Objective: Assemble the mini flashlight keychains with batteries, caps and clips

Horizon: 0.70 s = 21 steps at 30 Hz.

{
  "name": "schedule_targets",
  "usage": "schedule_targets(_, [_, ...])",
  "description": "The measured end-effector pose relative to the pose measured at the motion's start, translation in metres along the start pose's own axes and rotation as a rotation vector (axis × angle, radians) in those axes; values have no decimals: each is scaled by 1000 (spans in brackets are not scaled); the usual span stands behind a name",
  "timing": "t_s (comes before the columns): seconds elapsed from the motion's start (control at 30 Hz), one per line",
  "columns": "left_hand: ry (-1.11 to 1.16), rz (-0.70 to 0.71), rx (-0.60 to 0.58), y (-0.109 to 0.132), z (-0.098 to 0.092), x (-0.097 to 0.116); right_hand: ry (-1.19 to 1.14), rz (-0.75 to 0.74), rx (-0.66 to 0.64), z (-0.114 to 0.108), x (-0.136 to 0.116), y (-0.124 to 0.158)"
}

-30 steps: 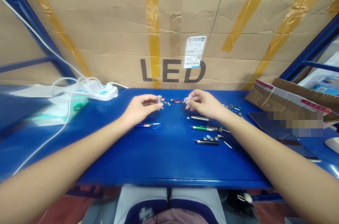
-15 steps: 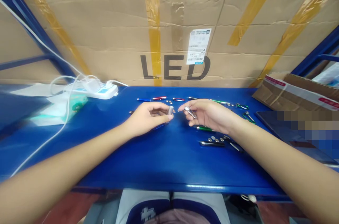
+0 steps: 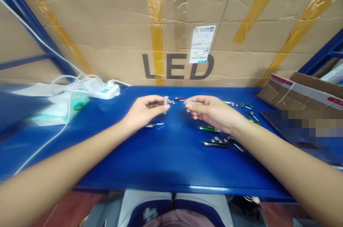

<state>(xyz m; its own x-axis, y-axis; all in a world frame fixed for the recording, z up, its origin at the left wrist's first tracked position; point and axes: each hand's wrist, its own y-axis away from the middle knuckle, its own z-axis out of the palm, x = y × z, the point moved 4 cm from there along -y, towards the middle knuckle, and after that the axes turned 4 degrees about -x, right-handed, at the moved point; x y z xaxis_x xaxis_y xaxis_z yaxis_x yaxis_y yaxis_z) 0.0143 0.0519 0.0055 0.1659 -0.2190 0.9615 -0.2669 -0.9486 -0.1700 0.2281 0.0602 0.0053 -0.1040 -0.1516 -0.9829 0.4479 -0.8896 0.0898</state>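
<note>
My left hand (image 3: 144, 109) pinches a small silver tube (image 3: 165, 102) between thumb and fingertips, holding it upright above the blue table (image 3: 171, 162). Across a short gap, my right hand (image 3: 207, 110) has its fingers closed on a small silver clip piece (image 3: 191, 103), mostly hidden by the thumb and fingers. Below the left hand lies a blue carabiner clip (image 3: 160, 126). A green tube (image 3: 207, 129) and a black tube (image 3: 215, 144) rest under the right hand, with several button cells (image 3: 216, 138) between them. Behind the hands is a red clip (image 3: 180, 99).
Green carabiner clips (image 3: 252, 117) lie to the right, near a dark flat panel (image 3: 278, 130) and an open cardboard box (image 3: 294, 91). A white power strip (image 3: 105, 92) with cables and a tissue pack (image 3: 64, 109) sit left. A large carton (image 3: 120, 41) stands behind.
My left hand has moved slightly left and up with the tube, uncovering the blue clip. The right hand has turned its silver piece, and its fingers are closer together.
</note>
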Motion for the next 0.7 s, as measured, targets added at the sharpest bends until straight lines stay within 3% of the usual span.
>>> schedule_targets(0.23, [-18, -32, -89, 6, 16, 2, -41, -61, 3, -3, -5, -2])
schedule_targets(0.47, [-75, 60, -228, 12, 27, 2, 291, -294, 17, 12, -21, 12])
schedule_targets(0.7, [-94, 75, -254, 12, 29, 0, 459, -364, 11, 24, -24, 19])
